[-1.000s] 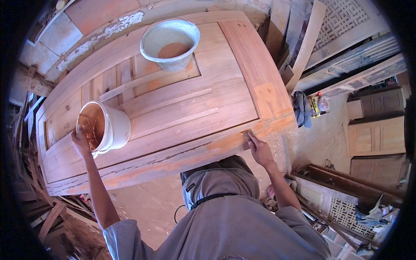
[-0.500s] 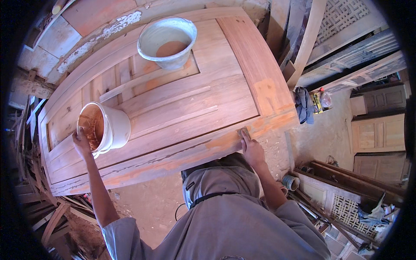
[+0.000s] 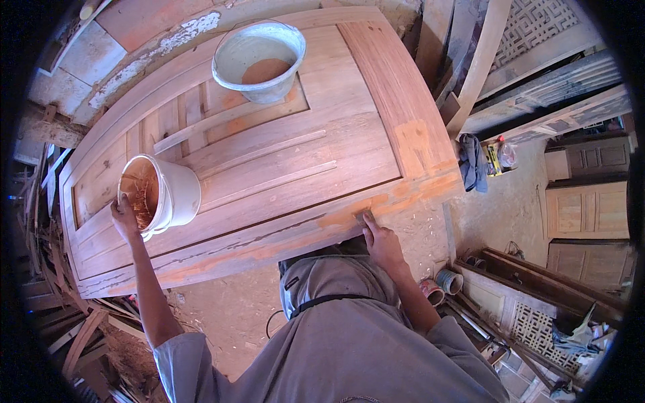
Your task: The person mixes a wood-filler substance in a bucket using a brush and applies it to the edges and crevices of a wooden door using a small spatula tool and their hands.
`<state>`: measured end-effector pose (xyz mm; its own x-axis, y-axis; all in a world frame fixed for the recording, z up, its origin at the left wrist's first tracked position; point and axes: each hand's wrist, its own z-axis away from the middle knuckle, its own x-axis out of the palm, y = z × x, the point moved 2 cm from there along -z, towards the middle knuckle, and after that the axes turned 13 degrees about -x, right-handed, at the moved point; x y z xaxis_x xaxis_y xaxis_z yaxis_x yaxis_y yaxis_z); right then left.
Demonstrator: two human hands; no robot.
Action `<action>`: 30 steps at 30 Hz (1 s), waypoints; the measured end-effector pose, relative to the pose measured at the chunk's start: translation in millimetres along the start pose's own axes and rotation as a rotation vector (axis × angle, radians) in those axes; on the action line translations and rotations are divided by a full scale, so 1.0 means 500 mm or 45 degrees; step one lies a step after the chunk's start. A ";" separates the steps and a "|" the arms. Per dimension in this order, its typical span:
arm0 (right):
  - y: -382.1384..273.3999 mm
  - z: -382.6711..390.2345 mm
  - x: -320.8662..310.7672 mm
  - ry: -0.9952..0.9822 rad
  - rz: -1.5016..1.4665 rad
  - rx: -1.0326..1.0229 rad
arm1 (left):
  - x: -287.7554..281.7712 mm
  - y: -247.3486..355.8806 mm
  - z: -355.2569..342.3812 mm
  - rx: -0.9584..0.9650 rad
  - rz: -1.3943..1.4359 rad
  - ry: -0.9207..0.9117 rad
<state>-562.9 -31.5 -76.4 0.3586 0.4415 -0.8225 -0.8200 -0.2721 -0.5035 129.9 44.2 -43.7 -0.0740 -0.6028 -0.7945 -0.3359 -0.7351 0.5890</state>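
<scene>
A large wooden door [image 3: 282,171] lies flat before me, with orange filler [image 3: 339,215] smeared along its near edge and right corner. My left hand [image 3: 125,218] grips the rim of a white plastic bucket [image 3: 181,195], which lies tipped toward the left and is coated inside with orange-brown paste. My right hand [image 3: 384,245] is closed round a small flat scraper [image 3: 363,215], its blade on the filler at the door's near edge. Farther back on the door stands a grey metal bucket [image 3: 259,87] with brown powder inside.
Loose thin wooden strips [image 3: 269,185] lie across the door. Scrap wood [image 3: 87,336] is piled at the left. A dark cloth [image 3: 472,163] hangs by the right corner. Cans [image 3: 449,282] and more door panels [image 3: 588,208] stand at the right; boards lean at the back right.
My right hand has moved slightly left and nearer with the scraper along the door's near edge. My left hand still holds the white bucket, almost unmoved.
</scene>
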 end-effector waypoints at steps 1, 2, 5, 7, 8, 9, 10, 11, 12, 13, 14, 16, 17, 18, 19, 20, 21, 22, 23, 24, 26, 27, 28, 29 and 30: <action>-0.002 -0.004 0.001 0.064 -0.017 -0.012 | 0.003 0.005 0.002 -0.006 0.016 -0.010; -0.010 -0.010 0.008 0.127 -0.034 -0.025 | 0.006 0.008 0.005 -0.013 0.031 -0.019; -0.009 -0.005 0.058 0.279 -0.020 -0.084 | 0.013 0.027 0.009 -0.024 0.063 -0.057; -0.008 0.000 0.067 0.215 -0.027 -0.084 | 0.015 0.024 0.010 -0.062 0.092 -0.060; -0.012 0.005 0.056 0.104 -0.049 -0.056 | 0.014 0.016 0.011 -0.083 0.105 -0.059; -0.017 0.007 0.049 -0.007 -0.071 -0.027 | 0.008 0.011 0.007 -0.053 0.060 -0.042; -0.023 0.001 0.045 0.059 -0.091 -0.045 | 0.008 0.008 0.000 -0.021 0.021 -0.033; -0.036 -0.008 0.047 0.125 -0.111 -0.062 | 0.009 0.004 -0.004 0.011 -0.019 -0.023; -0.046 -0.015 0.050 0.191 -0.131 -0.080 | 0.007 -0.002 -0.008 0.009 0.010 -0.027; -0.040 -0.008 0.066 0.235 -0.098 -0.094 | 0.017 0.005 -0.004 0.007 0.043 -0.048; -0.037 -0.006 0.088 0.282 -0.073 -0.120 | 0.018 0.011 -0.006 0.010 0.074 -0.055; -0.033 0.001 0.103 0.231 -0.050 -0.116 | 0.020 0.010 -0.005 0.021 0.052 -0.052; -0.036 0.007 0.097 0.132 -0.052 -0.088 | 0.017 0.003 -0.005 0.023 0.036 -0.048; -0.041 0.011 0.094 0.033 -0.054 -0.059 | 0.015 -0.004 -0.009 -0.003 0.048 -0.075; -0.046 0.010 0.090 0.094 -0.076 -0.091 | 0.014 -0.005 -0.015 -0.029 0.068 -0.099; -0.054 0.008 0.090 0.154 -0.098 -0.124 | 0.013 -0.007 -0.020 -0.055 0.088 -0.123; -0.061 0.005 0.090 0.213 -0.121 -0.157 | 0.009 -0.011 -0.021 -0.052 0.107 -0.121; -0.057 0.002 0.104 0.224 -0.097 -0.144 | 0.010 0.006 -0.009 -0.043 0.121 -0.136; -0.050 -0.006 0.121 0.234 -0.074 -0.130 | 0.014 0.019 0.001 -0.035 0.136 -0.152; -0.044 -0.007 0.133 0.244 -0.050 -0.117 | 0.024 0.023 0.003 -0.008 0.141 -0.140; -0.059 0.009 0.126 0.102 -0.023 -0.085 | 0.012 0.013 0.004 0.032 0.146 -0.084; -0.067 0.017 0.122 0.030 -0.008 -0.070 | 0.005 0.007 0.003 0.026 0.106 -0.089; -0.070 0.018 0.115 0.046 -0.063 -0.095 | 0.004 0.011 0.005 0.021 0.078 -0.097; -0.072 0.017 0.109 0.062 -0.119 -0.121 | 0.003 0.015 0.008 0.016 0.051 -0.105; -0.074 0.014 0.106 0.078 -0.174 -0.146 | 0.005 0.019 0.012 0.000 0.057 -0.106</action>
<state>-516.9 8.0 -99.6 0.4927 0.4293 -0.7569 -0.7065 -0.3104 -0.6360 120.9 37.3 -41.0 -0.1664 -0.6072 -0.7769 -0.3305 -0.7080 0.6241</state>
